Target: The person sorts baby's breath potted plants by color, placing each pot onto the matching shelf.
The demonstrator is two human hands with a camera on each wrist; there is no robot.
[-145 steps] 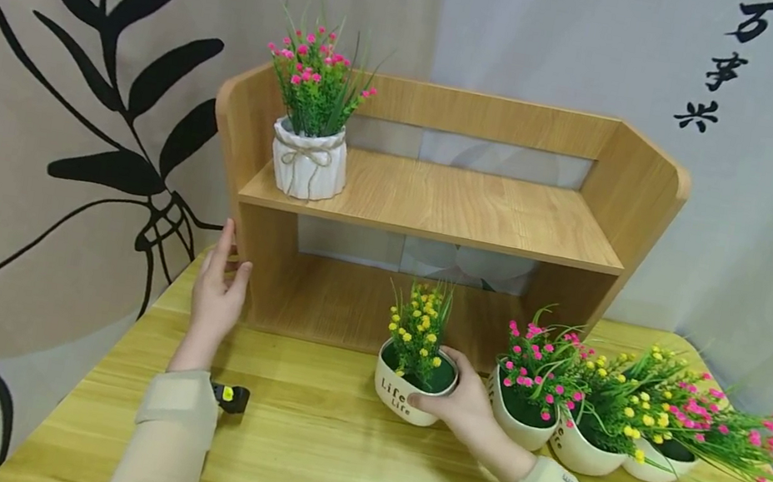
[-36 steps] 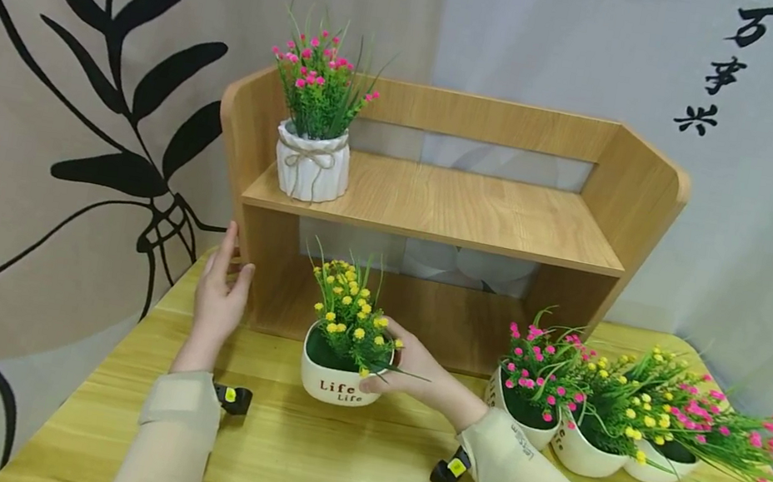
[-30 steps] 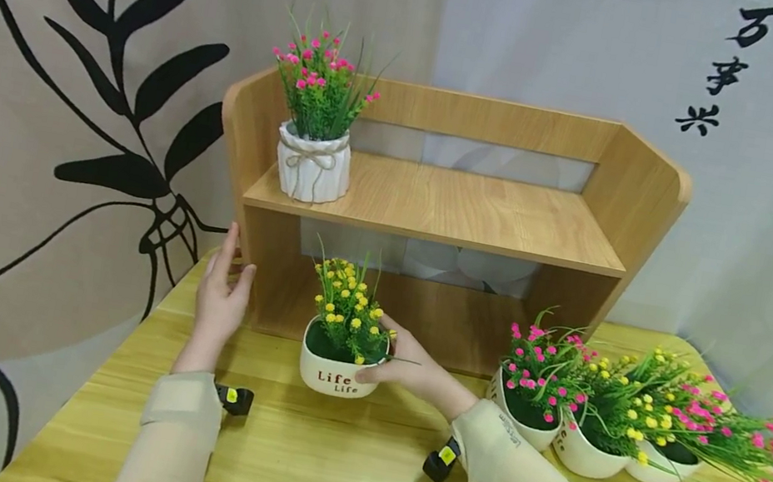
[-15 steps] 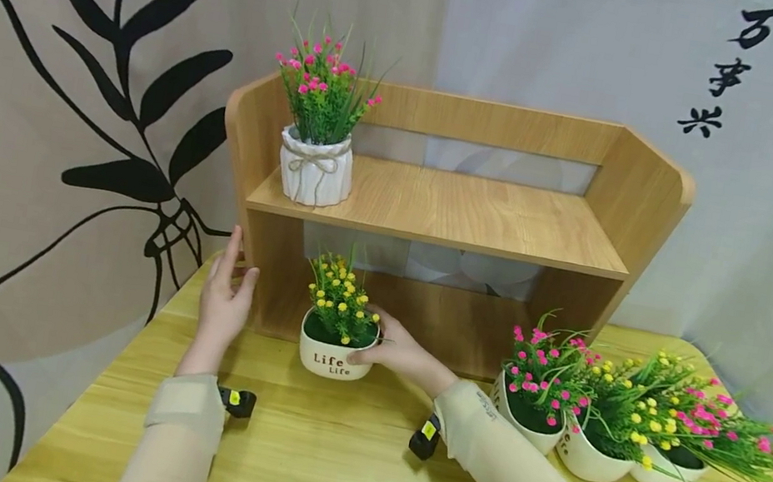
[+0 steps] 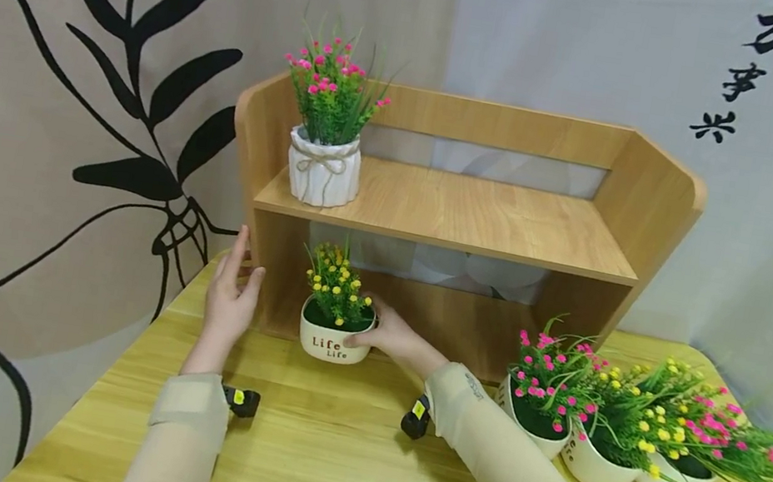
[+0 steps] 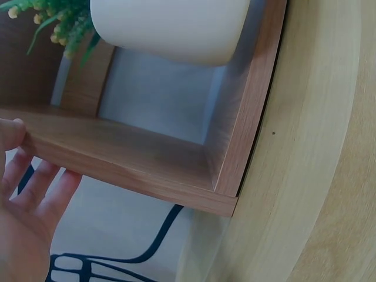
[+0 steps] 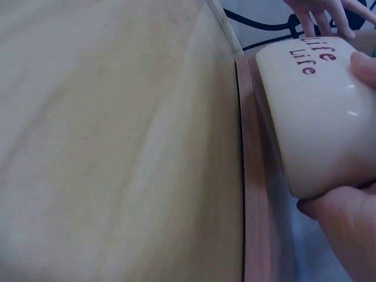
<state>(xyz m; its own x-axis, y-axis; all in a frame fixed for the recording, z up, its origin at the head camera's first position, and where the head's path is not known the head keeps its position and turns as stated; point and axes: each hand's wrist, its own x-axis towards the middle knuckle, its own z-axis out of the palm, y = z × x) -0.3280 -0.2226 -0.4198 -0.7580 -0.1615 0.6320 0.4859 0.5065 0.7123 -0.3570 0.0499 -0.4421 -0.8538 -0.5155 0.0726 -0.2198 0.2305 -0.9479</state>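
Observation:
My right hand point(image 5: 393, 333) grips a white flowerpot point(image 5: 332, 344) marked "Life", with the thumb across its front. Yellow flowers point(image 5: 337, 284) grow from it. The pot is at the front left of the wooden shelf's lower compartment; in the right wrist view the pot point(image 7: 323, 111) overlaps the edge of the bottom board point(image 7: 254, 153). At the shelf's left side panel point(image 6: 126, 155), my left hand point(image 5: 230, 305) has its fingers extended along the outer face and its thumb near the front edge. A white pot with a twine bow point(image 5: 324, 170) and pink flowers stands on the upper board.
On the right of the table point(image 5: 320, 467), several white pots with pink and yellow flowers stand close together, among them a pink-flowered pot point(image 5: 543, 426) nearest the shelf point(image 5: 482, 214). Behind hangs a curtain point(image 5: 540, 38) printed with leaves and characters.
The right hand has carried the yellow-flowered pot leftward along the table, then up and toward the lower compartment. The left hand has stayed at the side panel, while the head view has shifted slightly.

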